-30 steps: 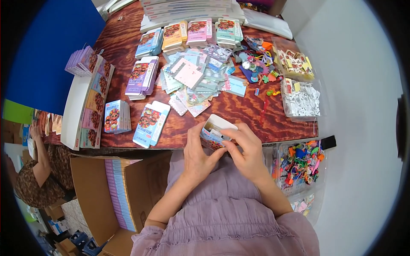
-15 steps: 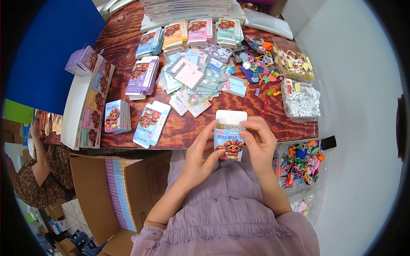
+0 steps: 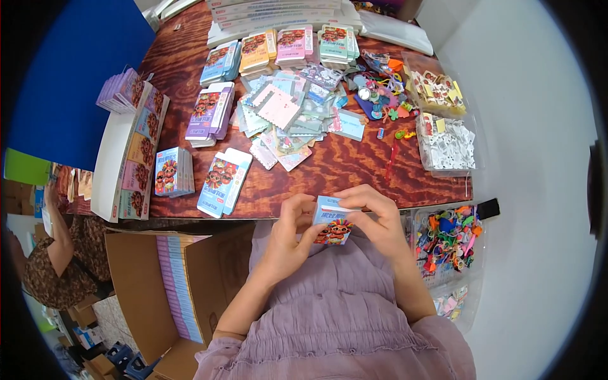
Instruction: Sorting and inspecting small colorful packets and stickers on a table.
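Between my two hands, just off the table's front edge, is a small light-blue printed carton (image 3: 332, 229) with a cartoon figure on its front. My left hand (image 3: 292, 234) grips its left side, thumb across the front. On the right side and upper edge, my right hand (image 3: 375, 218) presses with thumb and fingers. The carton's top flap is folded down, its white edge showing near the upper rim. Nearest on the table lie flat blue cartons (image 3: 223, 183), beside a group of filled-out blue cartons (image 3: 173, 172) standing together.
A pile of patterned cards (image 3: 282, 111) covers mid-table, with coloured carton stacks (image 3: 292, 45) behind. Small trinkets (image 3: 380, 95) and clear tubs (image 3: 448, 147) lie right. A display tray (image 3: 107, 171) stands left, a large cardboard box (image 3: 136, 285) below. Another person's arm (image 3: 60, 234) is at far left.
The carton's raised white flap has been folded down over its opening. Both hands have shifted slightly, with the right fingers now over the carton's upper edge.
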Motion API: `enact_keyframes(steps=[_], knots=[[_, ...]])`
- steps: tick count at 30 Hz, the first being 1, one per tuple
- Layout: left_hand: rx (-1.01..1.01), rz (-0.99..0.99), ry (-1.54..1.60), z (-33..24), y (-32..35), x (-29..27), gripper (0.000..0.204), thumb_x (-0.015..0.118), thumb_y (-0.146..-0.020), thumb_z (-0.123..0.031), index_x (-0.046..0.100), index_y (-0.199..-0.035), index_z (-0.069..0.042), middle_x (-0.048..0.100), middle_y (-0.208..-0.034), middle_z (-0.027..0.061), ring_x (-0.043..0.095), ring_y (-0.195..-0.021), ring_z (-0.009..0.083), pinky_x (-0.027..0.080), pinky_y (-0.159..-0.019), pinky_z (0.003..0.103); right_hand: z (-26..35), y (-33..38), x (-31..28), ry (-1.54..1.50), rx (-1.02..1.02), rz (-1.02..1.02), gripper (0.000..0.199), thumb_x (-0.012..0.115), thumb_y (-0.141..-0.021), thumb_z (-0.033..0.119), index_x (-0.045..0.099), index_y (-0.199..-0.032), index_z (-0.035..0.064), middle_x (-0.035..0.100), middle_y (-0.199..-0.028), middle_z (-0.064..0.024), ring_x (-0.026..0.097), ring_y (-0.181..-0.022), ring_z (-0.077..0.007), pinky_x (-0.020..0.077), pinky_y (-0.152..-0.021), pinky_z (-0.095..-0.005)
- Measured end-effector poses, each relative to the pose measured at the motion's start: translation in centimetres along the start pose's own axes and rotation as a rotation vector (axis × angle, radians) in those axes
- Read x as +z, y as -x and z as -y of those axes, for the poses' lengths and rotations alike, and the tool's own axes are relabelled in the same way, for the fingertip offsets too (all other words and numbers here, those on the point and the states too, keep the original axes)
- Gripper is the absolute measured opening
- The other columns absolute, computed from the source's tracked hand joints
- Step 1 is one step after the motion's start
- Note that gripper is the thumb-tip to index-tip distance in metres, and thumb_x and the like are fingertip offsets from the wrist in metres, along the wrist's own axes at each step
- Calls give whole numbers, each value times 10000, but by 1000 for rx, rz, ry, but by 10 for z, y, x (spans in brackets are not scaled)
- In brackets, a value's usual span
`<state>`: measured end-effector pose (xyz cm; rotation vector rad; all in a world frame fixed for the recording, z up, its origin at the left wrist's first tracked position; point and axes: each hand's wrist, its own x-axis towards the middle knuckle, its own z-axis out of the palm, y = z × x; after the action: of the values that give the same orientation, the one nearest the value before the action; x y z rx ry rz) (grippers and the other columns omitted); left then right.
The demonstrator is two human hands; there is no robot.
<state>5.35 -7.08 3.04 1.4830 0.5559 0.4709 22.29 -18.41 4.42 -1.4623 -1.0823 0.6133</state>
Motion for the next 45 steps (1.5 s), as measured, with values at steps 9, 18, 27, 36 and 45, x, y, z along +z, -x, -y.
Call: enact_keyframes(steps=[9,18,27,36,45], knots=[[51,84,-133,-1,1,0,580,660,-913,30,359,-1405,-25,628,-1179,183,688,-1074,289,571,-869,370,9,-2,3,-189,294,-177,46,688,-894,10,670,-916,-27,691,-888,-37,643,-820,-82,516,-714,-247],[39,120,-174,-1,8,1,660,600,-933,89,297,-1494,-80,579,-1230,140,656,-1090,230,569,-864,329,12,6,-18,117,0,149,249,663,-843,-47,716,-1085,-21,706,-1124,-157,693,-1009,-247,538,-843,-307],[218,194,-370,-9,-3,-1,545,615,-881,108,508,-1385,-72,569,-1092,115,649,-923,239,545,-815,338,14,13,-12,241,-48,59,202,680,-850,-18,718,-1048,-3,698,-1083,-143,689,-962,-267,539,-801,-327],[-20,262,-121,-4,0,4,665,606,-904,66,368,-1495,-124,606,-1194,182,659,-976,308,535,-839,396,15,6,-4,29,251,-41,60,702,-858,6,684,-900,-32,679,-809,-83,649,-741,-119,504,-668,-278],[-3,316,-107,-5,-2,2,652,604,-902,76,375,-1485,-104,605,-1176,171,659,-954,290,539,-831,385,16,4,-19,153,213,143,113,685,-859,-15,707,-964,-52,733,-899,-92,689,-814,-137,543,-727,-272]])
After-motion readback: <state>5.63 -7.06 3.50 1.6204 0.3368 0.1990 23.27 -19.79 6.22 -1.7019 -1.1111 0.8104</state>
